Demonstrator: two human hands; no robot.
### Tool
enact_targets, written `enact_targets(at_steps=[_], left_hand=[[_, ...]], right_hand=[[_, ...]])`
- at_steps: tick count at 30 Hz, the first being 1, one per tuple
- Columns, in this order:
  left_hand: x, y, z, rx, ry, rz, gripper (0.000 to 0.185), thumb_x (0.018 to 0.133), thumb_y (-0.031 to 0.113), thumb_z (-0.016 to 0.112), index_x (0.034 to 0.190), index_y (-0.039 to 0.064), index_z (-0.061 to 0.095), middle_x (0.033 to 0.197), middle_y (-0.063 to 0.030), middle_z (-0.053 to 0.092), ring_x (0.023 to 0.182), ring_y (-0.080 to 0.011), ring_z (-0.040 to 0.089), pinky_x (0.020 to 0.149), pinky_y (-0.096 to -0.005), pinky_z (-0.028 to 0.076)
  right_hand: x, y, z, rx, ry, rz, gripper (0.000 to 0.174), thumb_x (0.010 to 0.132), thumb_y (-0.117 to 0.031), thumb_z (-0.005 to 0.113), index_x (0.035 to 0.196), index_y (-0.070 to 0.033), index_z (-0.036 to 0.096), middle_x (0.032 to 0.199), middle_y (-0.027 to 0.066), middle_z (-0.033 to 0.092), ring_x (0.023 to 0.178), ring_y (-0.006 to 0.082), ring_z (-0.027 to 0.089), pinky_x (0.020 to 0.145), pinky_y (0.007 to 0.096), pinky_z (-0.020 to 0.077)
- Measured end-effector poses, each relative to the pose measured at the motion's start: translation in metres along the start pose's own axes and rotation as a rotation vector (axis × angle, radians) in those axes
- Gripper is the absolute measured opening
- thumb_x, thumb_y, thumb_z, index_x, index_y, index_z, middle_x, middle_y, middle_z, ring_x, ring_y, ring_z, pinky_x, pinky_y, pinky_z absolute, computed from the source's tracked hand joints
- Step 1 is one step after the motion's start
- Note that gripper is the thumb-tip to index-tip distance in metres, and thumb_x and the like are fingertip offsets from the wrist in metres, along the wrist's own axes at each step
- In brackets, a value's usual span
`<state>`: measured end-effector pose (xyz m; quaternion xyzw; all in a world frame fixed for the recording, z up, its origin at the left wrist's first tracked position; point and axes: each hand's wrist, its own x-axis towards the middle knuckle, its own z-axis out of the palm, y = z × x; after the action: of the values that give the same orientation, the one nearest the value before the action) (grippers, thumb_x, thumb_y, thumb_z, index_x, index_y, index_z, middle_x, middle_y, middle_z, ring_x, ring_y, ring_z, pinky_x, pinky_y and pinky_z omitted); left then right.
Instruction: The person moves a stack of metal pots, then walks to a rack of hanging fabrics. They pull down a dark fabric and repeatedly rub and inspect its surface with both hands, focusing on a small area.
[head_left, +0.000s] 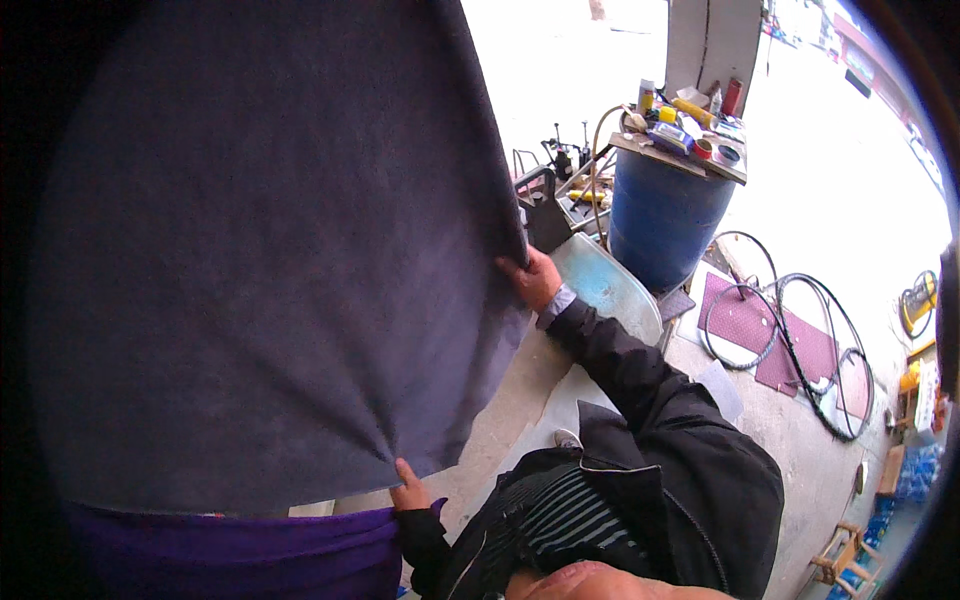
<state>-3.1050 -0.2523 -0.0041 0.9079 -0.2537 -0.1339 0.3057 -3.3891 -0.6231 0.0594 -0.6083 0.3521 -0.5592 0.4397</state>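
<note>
A large sheet of dark grey fabric-like material (270, 247) hangs or lies across the left half of the view. My left hand (411, 491) pinches its near edge, and creases fan out from the thumb. Farther up, my right hand (534, 279) grips the sheet's right edge, where the material looks folded or rolled over. The fingers of both hands are partly hidden by the sheet. Below the near edge is a purple cloth (247, 547), apart from my hands. What supports the sheet cannot be seen.
A blue plastic barrel (664, 214) bears a board (660, 156) crowded with tape rolls, tubes and cans. Beside it stands a translucent plastic bin or sheet (611, 285). Coiled black hose (787, 322) lies over maroon mats (806, 349). A small wooden stool (840, 555) is at lower right.
</note>
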Motion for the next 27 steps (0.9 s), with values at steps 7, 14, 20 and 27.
enact_targets(at_steps=[7, 14, 20, 27], left_hand=[[-0.022, -0.031, -0.024, -0.116, 0.115, 0.147, 0.057, 0.104, 0.044, 0.051, 0.127, -0.008, 0.062, 0.13, -0.0317, 0.061, 0.121, -0.045, 0.058, 0.1, -0.0446, 0.048], [-0.039, -0.045, -0.021, -0.15, 0.175, 0.133, 0.063, 0.102, 0.05, 0.053, 0.122, -0.009, 0.064, 0.124, -0.0299, 0.065, 0.117, -0.0453, 0.061, 0.096, -0.0466, 0.049], [-0.036, -0.053, 0.001, -0.225, 0.138, 0.07, 0.062, 0.101, 0.048, 0.057, 0.121, -0.011, 0.064, 0.124, -0.029, 0.066, 0.115, -0.0425, 0.063, 0.095, -0.0458, 0.05], [-0.078, -0.054, 0.013, -0.383, 0.174, 0.104, 0.057, 0.102, 0.041, 0.059, 0.124, -0.011, 0.062, 0.121, -0.0279, 0.068, 0.111, -0.0389, 0.067, 0.093, -0.0422, 0.052]], right_hand=[[-0.055, -0.003, 0.01, -0.335, -0.213, 0.005, 0.04, 0.106, -0.037, 0.051, 0.121, -0.002, 0.062, 0.104, 0.022, 0.07, 0.097, 0.0311, 0.069, 0.088, 0.0399, 0.0513], [-0.096, -0.005, -0.016, -0.335, -0.246, 0.036, 0.042, 0.106, -0.038, 0.045, 0.12, -0.002, 0.062, 0.099, 0.0252, 0.07, 0.098, 0.043, 0.069, 0.084, 0.0471, 0.0529], [-0.138, 0.022, -0.055, -0.492, -0.275, -0.014, 0.036, 0.102, -0.034, 0.051, 0.117, -0.004, 0.063, 0.101, 0.0278, 0.069, 0.098, 0.0478, 0.065, 0.083, 0.0509, 0.0524], [-0.157, 0.012, -0.093, -0.359, -0.256, 0.082, 0.031, 0.101, -0.03, 0.055, 0.119, -0.005, 0.064, 0.105, 0.0255, 0.069, 0.098, 0.0436, 0.067, 0.085, 0.0477, 0.0534]])
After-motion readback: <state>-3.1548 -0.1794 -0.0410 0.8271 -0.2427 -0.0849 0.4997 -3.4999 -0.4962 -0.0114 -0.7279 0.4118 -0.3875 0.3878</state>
